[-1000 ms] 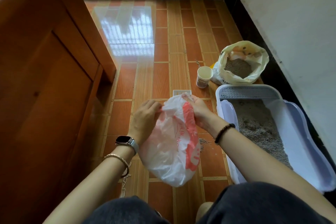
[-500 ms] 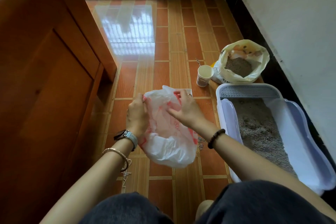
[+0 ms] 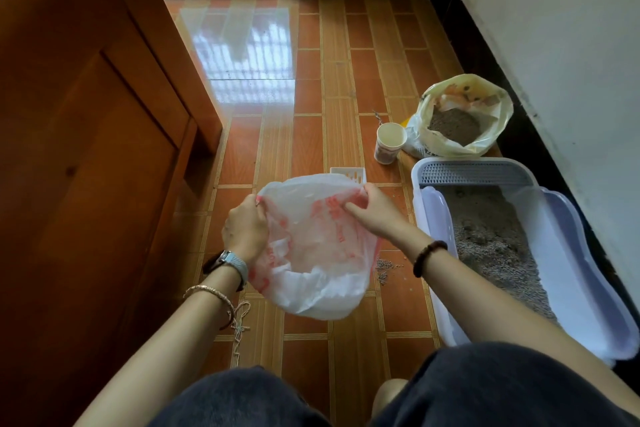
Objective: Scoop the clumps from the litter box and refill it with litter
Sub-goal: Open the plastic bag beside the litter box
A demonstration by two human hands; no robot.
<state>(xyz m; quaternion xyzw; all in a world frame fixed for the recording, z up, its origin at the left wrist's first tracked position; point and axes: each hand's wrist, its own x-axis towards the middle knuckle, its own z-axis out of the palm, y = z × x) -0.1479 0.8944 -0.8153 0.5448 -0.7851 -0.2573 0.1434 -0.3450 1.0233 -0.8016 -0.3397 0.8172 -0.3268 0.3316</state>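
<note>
I hold a white plastic bag with red print above the floor, its mouth pulled wide open. My left hand grips the bag's left rim. My right hand pinches the right rim. The pale lilac litter box lies on the floor to the right, with grey litter in it and a slotted grid at its far end. A white slotted scoop lies on the tiles just beyond the bag, mostly hidden by it. A yellow bag of litter stands open beyond the box.
A paper cup stands beside the yellow bag. Some spilled grains lie on the tiles left of the box. A wooden cabinet fills the left side, a white wall the right. A glass door is at the far end. My knees are at the bottom.
The hands have drawn apart and spread the bag's mouth open; a second ago the bag hung bunched and closed between them.
</note>
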